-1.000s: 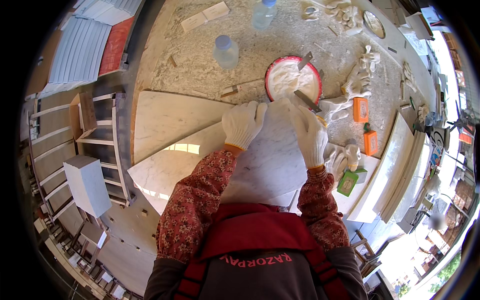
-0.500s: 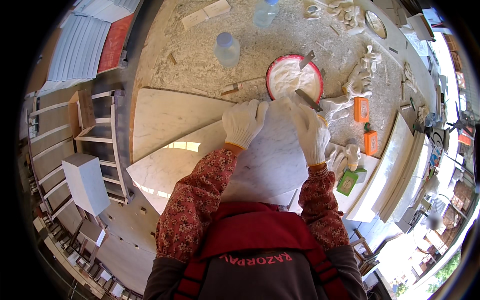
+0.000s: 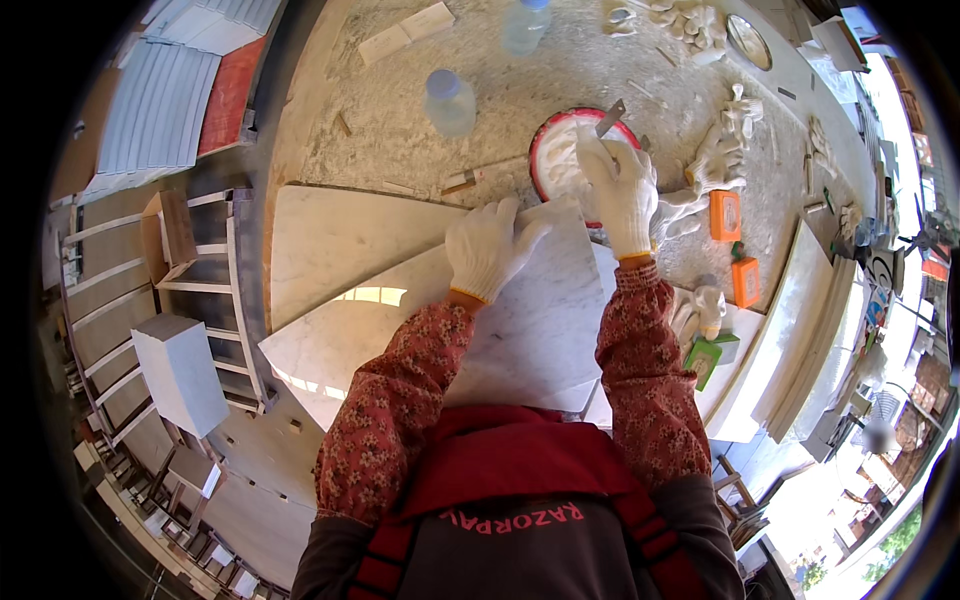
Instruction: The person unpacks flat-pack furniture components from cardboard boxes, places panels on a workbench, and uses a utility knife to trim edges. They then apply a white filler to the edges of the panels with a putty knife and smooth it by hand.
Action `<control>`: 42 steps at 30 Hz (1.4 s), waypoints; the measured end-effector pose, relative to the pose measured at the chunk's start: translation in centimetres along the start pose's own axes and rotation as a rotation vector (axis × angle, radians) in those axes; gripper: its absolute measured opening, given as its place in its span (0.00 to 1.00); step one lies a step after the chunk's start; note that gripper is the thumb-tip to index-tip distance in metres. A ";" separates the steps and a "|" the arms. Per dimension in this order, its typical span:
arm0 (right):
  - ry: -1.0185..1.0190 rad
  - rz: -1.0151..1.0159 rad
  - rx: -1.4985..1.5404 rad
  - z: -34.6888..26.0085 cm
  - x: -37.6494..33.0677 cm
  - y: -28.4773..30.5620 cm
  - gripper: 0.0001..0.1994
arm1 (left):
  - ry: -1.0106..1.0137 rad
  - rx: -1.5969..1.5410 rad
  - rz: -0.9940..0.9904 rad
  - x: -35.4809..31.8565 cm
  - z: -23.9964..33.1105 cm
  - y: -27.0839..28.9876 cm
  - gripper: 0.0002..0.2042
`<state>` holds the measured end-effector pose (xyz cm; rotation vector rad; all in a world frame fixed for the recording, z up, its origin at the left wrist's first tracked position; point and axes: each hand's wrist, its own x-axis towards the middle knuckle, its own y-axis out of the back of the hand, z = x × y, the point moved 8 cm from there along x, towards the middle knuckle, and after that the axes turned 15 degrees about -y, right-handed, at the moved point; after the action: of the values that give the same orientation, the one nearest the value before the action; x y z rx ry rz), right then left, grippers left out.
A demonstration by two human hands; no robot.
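Note:
My left hand (image 3: 489,250), in a white knit glove, rests on a pale marble slab (image 3: 525,325) near its far edge, thumb spread away from the fingers. My right hand (image 3: 622,195), gloved too, is over a red-rimmed bowl (image 3: 540,180) of white paste (image 3: 563,160), beyond the slab's far right corner. Its fingers are drawn together; whatever they hold is hidden under the glove. A flat metal blade (image 3: 610,118) sticks out of the bowl at its far side. Another marble piece (image 3: 350,235) lies partly under the slab at left.
Two clear bottles with blue caps (image 3: 450,105) (image 3: 527,25) stand at the back. Loose white gloves (image 3: 715,160), orange boxes (image 3: 725,215) and a green box (image 3: 705,360) lie to the right. Long stone strips (image 3: 780,340) lean there. A metal rack (image 3: 235,290) stands at left.
My right hand has moved from the slab's far corner away from me, over the bowl. A dark blade visible beside it before is now out of sight. My left hand stays on the slab, thumb spread wider.

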<state>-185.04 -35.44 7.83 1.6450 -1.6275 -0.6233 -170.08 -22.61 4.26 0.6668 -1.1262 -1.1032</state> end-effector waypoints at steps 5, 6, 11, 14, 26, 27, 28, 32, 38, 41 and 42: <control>-0.049 0.058 -0.125 1.4 2.8 -2.9 0.17 | 0.065 -0.104 -0.178 0.2 -0.4 -0.8 0.29; -0.012 0.143 -0.192 1.1 2.5 -2.2 0.16 | 0.115 -0.125 -0.276 -0.2 -0.9 -1.5 0.31; -0.091 0.174 -0.536 4.5 -2.2 1.5 0.14 | 0.214 -0.163 -0.389 0.0 -1.7 -1.8 0.33; -0.133 0.145 -0.579 5.8 -4.1 1.9 0.12 | 0.239 -0.168 -0.366 0.1 -1.5 -1.2 0.33; -0.203 0.047 -0.064 8.0 -3.5 3.4 0.08 | 0.372 -0.169 -0.187 -0.6 -0.5 7.3 0.29; -0.253 -0.029 0.028 8.1 -3.4 2.9 0.08 | 0.393 -0.190 -0.144 -1.1 -0.9 8.2 0.28; -0.299 -0.111 0.124 8.0 -3.4 2.2 0.09 | 0.420 -0.190 -0.105 -1.5 -1.1 9.6 0.28; -0.335 -0.164 0.039 7.6 -2.9 0.2 0.12 | 0.579 -0.298 0.052 -3.4 -2.2 14.4 0.25; -0.312 -0.187 -0.039 7.8 -2.1 -1.0 0.14 | 0.666 -0.421 0.232 -6.2 -3.2 18.1 0.21; -0.285 -0.207 -0.016 7.6 -1.9 -1.1 0.14 | 0.661 -0.467 0.294 -7.2 -3.0 19.7 0.19; -0.283 -0.218 -0.014 7.6 -2.0 -1.2 0.14 | 0.653 -0.478 0.315 -7.6 -3.0 20.1 0.19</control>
<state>-190.30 -34.73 1.94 1.8026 -1.6435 -1.0150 -160.59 -8.78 17.99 0.4006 -0.3643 -0.7533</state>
